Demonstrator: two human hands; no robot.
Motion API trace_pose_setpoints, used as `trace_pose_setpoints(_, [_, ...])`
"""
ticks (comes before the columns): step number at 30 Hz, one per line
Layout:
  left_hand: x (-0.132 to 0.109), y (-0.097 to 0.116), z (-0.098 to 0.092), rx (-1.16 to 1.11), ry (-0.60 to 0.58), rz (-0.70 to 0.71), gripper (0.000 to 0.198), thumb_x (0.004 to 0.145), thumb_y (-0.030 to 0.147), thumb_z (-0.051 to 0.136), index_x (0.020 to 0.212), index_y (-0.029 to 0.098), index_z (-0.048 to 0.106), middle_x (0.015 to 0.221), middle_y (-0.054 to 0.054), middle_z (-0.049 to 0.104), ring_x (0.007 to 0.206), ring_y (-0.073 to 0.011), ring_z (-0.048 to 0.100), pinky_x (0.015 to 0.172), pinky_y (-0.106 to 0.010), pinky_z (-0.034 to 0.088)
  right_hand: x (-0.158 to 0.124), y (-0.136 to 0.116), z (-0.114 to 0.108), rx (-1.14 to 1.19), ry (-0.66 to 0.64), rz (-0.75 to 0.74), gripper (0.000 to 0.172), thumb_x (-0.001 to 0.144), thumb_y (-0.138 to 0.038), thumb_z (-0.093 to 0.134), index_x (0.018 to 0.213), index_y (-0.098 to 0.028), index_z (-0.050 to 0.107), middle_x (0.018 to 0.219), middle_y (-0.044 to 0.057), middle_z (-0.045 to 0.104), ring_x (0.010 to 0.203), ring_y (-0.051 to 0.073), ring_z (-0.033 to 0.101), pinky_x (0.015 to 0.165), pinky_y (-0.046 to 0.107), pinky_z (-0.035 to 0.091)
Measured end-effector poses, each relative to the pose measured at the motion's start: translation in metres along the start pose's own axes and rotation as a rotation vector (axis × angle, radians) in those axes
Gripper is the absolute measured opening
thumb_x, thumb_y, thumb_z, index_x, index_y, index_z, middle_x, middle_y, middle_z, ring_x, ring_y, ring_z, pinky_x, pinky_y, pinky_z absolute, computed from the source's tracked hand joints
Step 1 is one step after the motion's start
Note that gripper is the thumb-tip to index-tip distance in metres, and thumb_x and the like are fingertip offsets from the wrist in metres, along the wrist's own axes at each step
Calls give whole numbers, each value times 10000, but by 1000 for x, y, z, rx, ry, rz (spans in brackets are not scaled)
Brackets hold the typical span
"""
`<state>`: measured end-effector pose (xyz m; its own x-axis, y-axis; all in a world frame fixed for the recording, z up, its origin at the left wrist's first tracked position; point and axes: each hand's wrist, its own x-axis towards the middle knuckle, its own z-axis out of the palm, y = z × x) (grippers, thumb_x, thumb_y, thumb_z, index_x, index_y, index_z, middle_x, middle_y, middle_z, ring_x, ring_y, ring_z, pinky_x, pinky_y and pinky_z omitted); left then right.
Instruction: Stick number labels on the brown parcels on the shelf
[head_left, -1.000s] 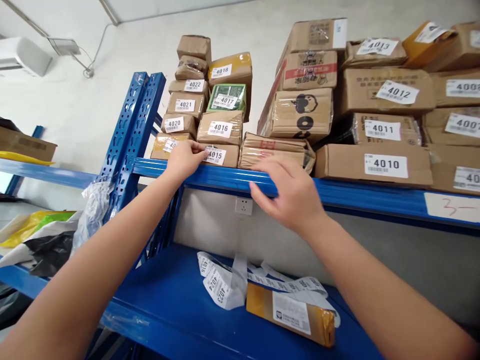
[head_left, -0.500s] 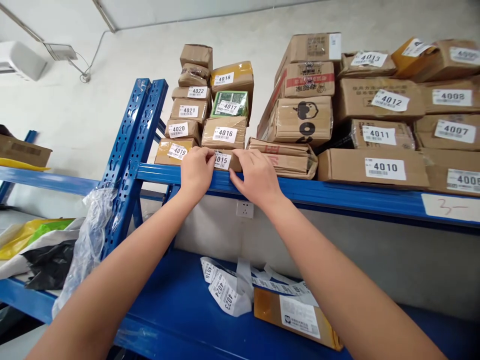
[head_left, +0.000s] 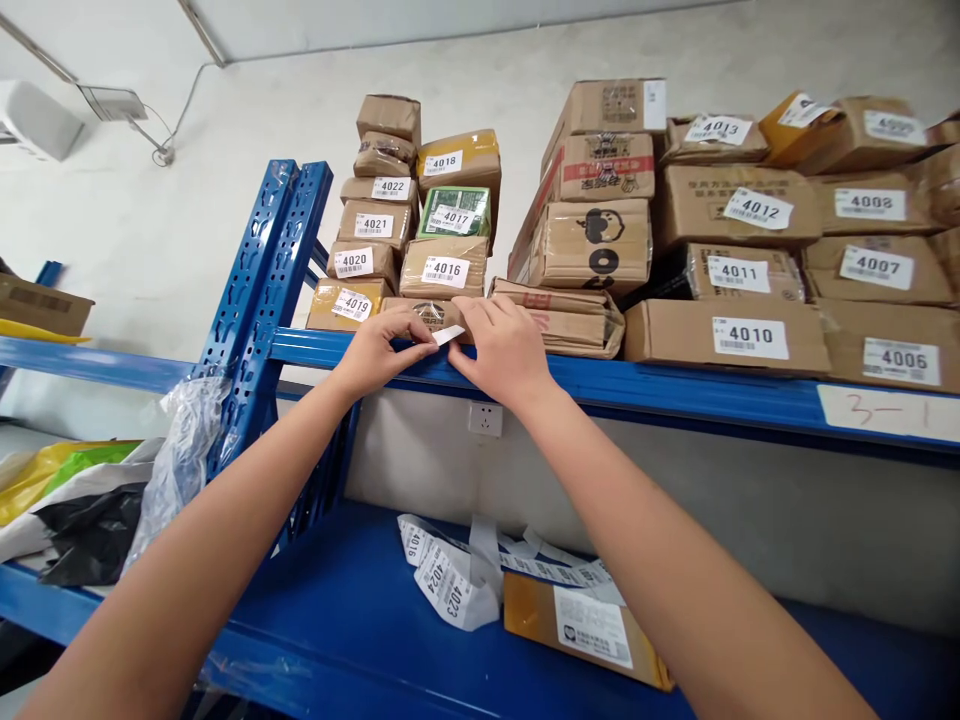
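Note:
A small white label (head_left: 449, 335) is pinched between the thumb and index finger of my left hand (head_left: 381, 345), tilted in front of a low cardboard box (head_left: 420, 312) on the upper shelf. Printing shows on that box's front. My right hand (head_left: 506, 345) rests against the box's right end, its fingers stretched and its thumb apart below them, close to the label's right tip. Directly on top of this box sits a box labelled 4016 (head_left: 444, 268). To its left is the box labelled 4019 (head_left: 345, 302).
Numbered boxes (head_left: 750, 335) stand stacked along the blue shelf beam (head_left: 675, 390). A perforated blue upright (head_left: 259, 300) rises at left. On the lower shelf lie a curled label strip (head_left: 454, 585) and an orange-brown parcel (head_left: 525, 610). Plastic wrap (head_left: 176, 450) hangs by the upright.
The 4015 label has come off the low box's front and is now in my left hand, which moved slightly left and down. My right hand stays at the box's right end.

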<state>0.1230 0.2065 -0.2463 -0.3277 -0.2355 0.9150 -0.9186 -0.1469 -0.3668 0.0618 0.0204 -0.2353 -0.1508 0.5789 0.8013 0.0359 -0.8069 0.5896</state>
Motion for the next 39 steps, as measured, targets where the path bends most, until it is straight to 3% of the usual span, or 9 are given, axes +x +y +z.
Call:
trace_pose_setpoints(6, [-5, -2, -1, -159, 13, -54, 180, 754, 299, 697, 666, 201, 575, 733, -26, 601, 736, -172, 582, 736, -316, 482, -2, 4, -1, 70, -6, -11, 343, 865, -278, 582, 1184, -156, 557, 1098, 116, 625, 990, 306, 497, 865, 430, 418])
trace_pose_setpoints(11, [-5, 12, 8, -179, 71, -83, 164, 770, 282, 688, 732, 203, 549, 758, -18, 577, 736, -160, 558, 725, -300, 471, -12, 4, -13, 368, 162, -16, 177, 883, -271, 525, 1041, -205, 571, 1158, 93, 599, 1072, 271, 517, 909, 412, 435])
trace_pose_setpoints(14, [5, 31, 24, -157, 152, -105, 190, 756, 276, 699, 789, 206, 525, 789, -13, 581, 762, -162, 565, 738, -294, 483, -25, 4, -27, 610, 173, 65, 208, 836, -222, 475, 1034, -208, 537, 1078, 83, 602, 999, 240, 575, 775, 362, 502])
trace_pose_setpoints(17, [25, 50, 48, -131, 143, -88, 237, 723, 198, 716, 846, 207, 513, 840, -9, 600, 782, -156, 583, 742, -279, 488, -36, 15, -36, 731, 211, 222, 181, 850, -270, 494, 1018, -206, 504, 972, 60, 612, 860, 204, 613, 654, 309, 519])
trace_pose_setpoints(21, [53, 61, 79, -51, 145, -126, 265, 693, 108, 706, 876, 199, 538, 873, -16, 635, 778, -162, 604, 715, -278, 489, -41, 44, -36, 626, 317, 428, 136, 866, -289, 538, 967, -221, 478, 865, 36, 611, 770, 186, 623, 637, 306, 525])
trace_pose_setpoints(25, [66, 62, 97, 132, 111, -188, 117, 757, 125, 651, 851, 176, 601, 846, -39, 667, 768, -199, 621, 761, -341, 481, -39, 64, -39, 434, 241, 486, 149, 832, -211, 556, 957, -219, 476, 775, 7, 591, 672, 178, 604, 628, 320, 514])
trace_pose_setpoints(28, [68, 61, 103, 393, 119, -144, 67, 836, 138, 587, 791, 165, 628, 840, -78, 672, 852, -257, 621, 863, -415, 429, -36, 60, -46, 227, 189, 450, 131, 809, -151, 566, 913, -206, 508, 831, 34, 576, 720, 198, 586, 648, 334, 498])
trace_pose_setpoints(32, [63, 60, 107, 549, 136, -93, 92, 869, 198, 574, 822, 172, 650, 904, -114, 656, 862, -293, 610, 789, -415, 420, -36, 48, -54, -69, 190, 343, 120, 850, -126, 518, 865, -203, 609, 954, 93, 564, 863, 262, 535, 695, 381, 472])
trace_pose_setpoints(39, [48, 54, 115, 595, 265, -74, 137, 877, 311, 593, 894, 195, 662, 984, -130, 611, 906, -307, 587, 817, -445, 375, -54, 57, -54, -65, 48, 148, 305, 940, -104, 412, 968, -180, 706, 1043, 76, 655, 989, 261, 522, 845, 396, 479])
